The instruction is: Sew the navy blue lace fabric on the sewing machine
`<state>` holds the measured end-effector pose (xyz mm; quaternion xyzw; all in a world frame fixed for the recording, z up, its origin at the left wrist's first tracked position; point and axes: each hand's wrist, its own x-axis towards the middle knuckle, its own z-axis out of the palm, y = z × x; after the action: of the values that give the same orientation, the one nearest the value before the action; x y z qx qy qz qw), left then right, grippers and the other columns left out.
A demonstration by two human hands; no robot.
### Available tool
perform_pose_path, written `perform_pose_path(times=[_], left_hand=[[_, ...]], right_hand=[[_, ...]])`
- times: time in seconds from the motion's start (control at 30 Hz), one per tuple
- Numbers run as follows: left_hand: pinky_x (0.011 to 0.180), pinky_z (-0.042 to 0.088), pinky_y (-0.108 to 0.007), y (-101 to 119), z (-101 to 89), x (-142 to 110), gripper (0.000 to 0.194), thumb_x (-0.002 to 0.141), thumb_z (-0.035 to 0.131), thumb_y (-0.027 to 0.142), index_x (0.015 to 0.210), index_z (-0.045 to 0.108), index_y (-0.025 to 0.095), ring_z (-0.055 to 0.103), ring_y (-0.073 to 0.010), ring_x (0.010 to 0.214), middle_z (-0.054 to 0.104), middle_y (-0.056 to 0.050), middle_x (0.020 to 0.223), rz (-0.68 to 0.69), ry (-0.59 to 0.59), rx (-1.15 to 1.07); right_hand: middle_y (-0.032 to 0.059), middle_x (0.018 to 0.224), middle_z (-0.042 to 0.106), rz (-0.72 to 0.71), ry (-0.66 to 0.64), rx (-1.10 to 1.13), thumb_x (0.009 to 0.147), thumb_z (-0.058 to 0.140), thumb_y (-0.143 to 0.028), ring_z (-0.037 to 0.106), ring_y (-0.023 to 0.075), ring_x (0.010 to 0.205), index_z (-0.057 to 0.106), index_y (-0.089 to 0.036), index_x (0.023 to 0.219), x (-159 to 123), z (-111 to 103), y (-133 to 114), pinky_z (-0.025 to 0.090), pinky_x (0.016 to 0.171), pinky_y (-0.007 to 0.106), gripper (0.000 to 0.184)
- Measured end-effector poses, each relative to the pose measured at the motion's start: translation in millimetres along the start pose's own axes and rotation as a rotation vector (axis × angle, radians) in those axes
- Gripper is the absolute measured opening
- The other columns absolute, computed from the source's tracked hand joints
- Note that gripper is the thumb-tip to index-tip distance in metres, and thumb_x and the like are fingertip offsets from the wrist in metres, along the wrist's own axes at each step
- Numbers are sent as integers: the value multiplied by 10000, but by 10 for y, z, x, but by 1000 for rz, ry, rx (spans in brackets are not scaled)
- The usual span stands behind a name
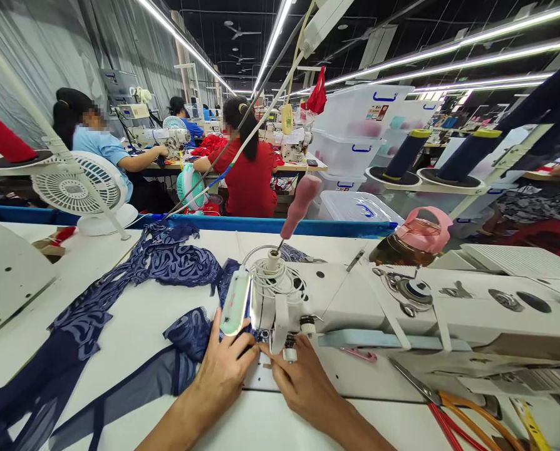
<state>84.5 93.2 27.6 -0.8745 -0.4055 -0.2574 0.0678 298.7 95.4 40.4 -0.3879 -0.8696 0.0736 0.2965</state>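
A white sewing machine (402,300) stands on the white table (134,326) in front of me. Navy blue lace fabric (176,263) trails from the far left across to the needle area. My left hand (223,366) rests flat on the lace just left of the needle, fingers pressing it down. My right hand (303,382) lies on the machine bed right of the needle, fingertips touching the fabric edge under the presser foot. A pink-handled screwdriver (299,203) sticks up from the machine's top.
Red- and orange-handled scissors (453,410) lie at the right. A white desk fan (76,185) stands at the back left. Dark thread cones (404,153) sit on a rack to the right. Other workers in red and blue tops sew at tables behind.
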Motion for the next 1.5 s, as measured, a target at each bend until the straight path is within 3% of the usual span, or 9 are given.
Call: perform_pose_path(times=[0.3, 0.5, 0.6, 0.8, 0.93, 1.07, 1.27, 1.33, 1.5], left_hand=[[1094, 425, -596, -158, -47, -123, 506, 846, 418, 13, 1313, 540, 163, 623, -261, 1194, 693, -123, 1222, 124, -148, -146], [1164, 342, -622, -263, 184, -168, 332, 978, 377, 102, 1184, 633, 151, 672, -228, 1122, 733, -116, 1138, 253, 136, -14], [1168, 364, -579, -283, 222, -167, 333, 1002, 358, 116, 1124, 667, 145, 685, -221, 1100, 748, -92, 1098, 293, 164, 47], [1143, 424, -534, -283, 134, -127, 341, 1019, 349, 133, 1154, 660, 170, 682, -215, 1101, 752, -60, 1111, 253, 123, 0], [1092, 475, -550, -253, 71, -119, 378, 987, 350, 87, 1260, 601, 159, 617, -253, 1222, 708, -104, 1223, 147, 31, -137], [1057, 512, -543, -241, 49, -112, 437, 920, 403, 45, 1313, 560, 153, 601, -272, 1240, 705, -129, 1196, 132, -9, -192], [957, 531, -559, -193, 28, -26, 200, 919, 529, 181, 1103, 606, 182, 652, -274, 969, 676, -99, 961, 53, 65, -57], [891, 536, -524, -198, 8, 16, 94, 930, 521, 177, 985, 594, 195, 636, -264, 898, 652, -71, 884, 17, 66, -23], [779, 469, -403, -264, -45, 120, 176, 964, 432, 128, 890, 568, 211, 595, -209, 737, 604, -29, 787, -30, 52, 73]], right_hand=[[87, 886, 708, -131, 32, -274, 850, 547, -157, 612, 271, 815, 603, -196, 1301, -75, 169, 73, 467, 669, 369, 456], [90, 959, 726, -102, 70, -298, 855, 552, -140, 665, 254, 869, 543, -294, 1400, -192, 447, 226, 480, 529, 273, 567], [65, 923, 730, -66, 35, -308, 866, 603, -198, 666, 248, 842, 567, -351, 1366, -229, 511, 246, 488, 495, 258, 524], [52, 1036, 688, -59, 36, -312, 994, 553, -347, 647, 178, 817, 542, -296, 1366, -308, 526, 290, 548, 672, 304, 376], [55, 930, 710, -74, 56, -305, 918, 575, -263, 639, 241, 838, 537, -349, 1396, -311, 528, 297, 528, 591, 285, 487], [66, 876, 685, -77, 176, -231, 844, 513, -120, 621, 245, 841, 598, -276, 1296, -186, 515, 257, 505, 583, 270, 486], [68, 847, 616, -193, 360, -210, 823, 470, -40, 594, 222, 786, 595, -226, 877, -40, 288, 196, 460, 668, 319, 230], [73, 863, 623, -167, 343, -215, 837, 478, -42, 597, 229, 819, 601, -215, 890, -34, 225, 169, 457, 709, 339, 218], [71, 840, 628, -137, 304, -218, 879, 442, -52, 581, 235, 818, 638, -200, 945, -53, 168, 115, 443, 759, 373, 254]])
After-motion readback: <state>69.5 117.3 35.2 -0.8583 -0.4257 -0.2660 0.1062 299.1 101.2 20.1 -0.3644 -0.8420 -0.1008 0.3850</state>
